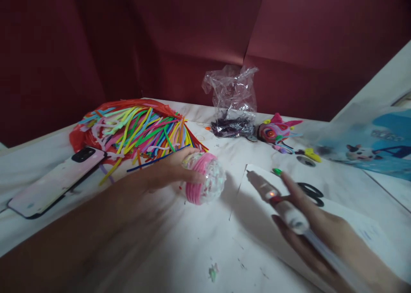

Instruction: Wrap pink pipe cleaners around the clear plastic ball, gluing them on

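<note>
Pink-wrapped ball (205,178) gripped in left hand (171,170); right hand (316,229) (apart) holding glue pen (278,201).

White table (199,250) carries: phone (56,179), red bag of coloured pipe cleaners (135,130), clear plastic bag (233,100), scissors (311,192), paper sheet (257,216), scattered scraps.

Two bare forearms, no sleeves visible, right hand (308,224) with one green-painted nail, possibly more, blurred.
</note>
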Demonstrator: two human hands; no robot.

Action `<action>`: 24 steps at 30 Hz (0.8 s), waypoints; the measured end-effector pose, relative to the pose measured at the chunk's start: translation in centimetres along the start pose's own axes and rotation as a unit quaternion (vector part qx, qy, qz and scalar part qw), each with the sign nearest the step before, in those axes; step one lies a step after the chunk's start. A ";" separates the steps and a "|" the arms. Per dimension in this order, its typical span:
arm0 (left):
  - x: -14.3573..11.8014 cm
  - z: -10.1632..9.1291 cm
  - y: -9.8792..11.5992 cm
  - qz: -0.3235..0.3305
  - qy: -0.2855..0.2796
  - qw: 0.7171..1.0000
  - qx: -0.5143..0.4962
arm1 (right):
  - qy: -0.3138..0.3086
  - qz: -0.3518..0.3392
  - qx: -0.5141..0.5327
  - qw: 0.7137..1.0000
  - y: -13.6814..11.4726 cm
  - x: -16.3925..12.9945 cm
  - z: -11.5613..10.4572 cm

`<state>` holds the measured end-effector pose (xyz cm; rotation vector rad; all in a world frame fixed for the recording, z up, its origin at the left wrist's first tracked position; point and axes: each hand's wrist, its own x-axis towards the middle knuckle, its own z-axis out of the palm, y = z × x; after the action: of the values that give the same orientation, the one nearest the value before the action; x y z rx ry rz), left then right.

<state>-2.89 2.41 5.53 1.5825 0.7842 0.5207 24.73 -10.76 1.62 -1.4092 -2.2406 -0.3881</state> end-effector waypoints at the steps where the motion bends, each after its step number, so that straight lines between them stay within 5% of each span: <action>1: 0.0 -0.1 0.1 -0.001 -0.002 1.000 -0.005 | 0.000 -0.030 -0.004 1.000 -0.5 0.5 0.3; 10: 0.2 -0.2 0.5 -0.002 -0.003 0.999 -0.039 | -0.063 -0.063 -0.006 0.996 -1.2 1.0 3.9; 18: 0.9 -0.1 0.2 0.011 -0.012 0.999 -0.045 | -0.116 -0.074 0.058 0.989 0.0 1.2 2.2; 24: 0.8 0.1 0.6 -0.001 -0.025 0.999 -0.025 | -0.074 -0.052 0.058 0.994 3.5 1.8 0.8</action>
<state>-2.20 2.91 6.01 1.5416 0.7295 0.4934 27.01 -7.46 1.89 -1.3033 -2.4201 -0.1896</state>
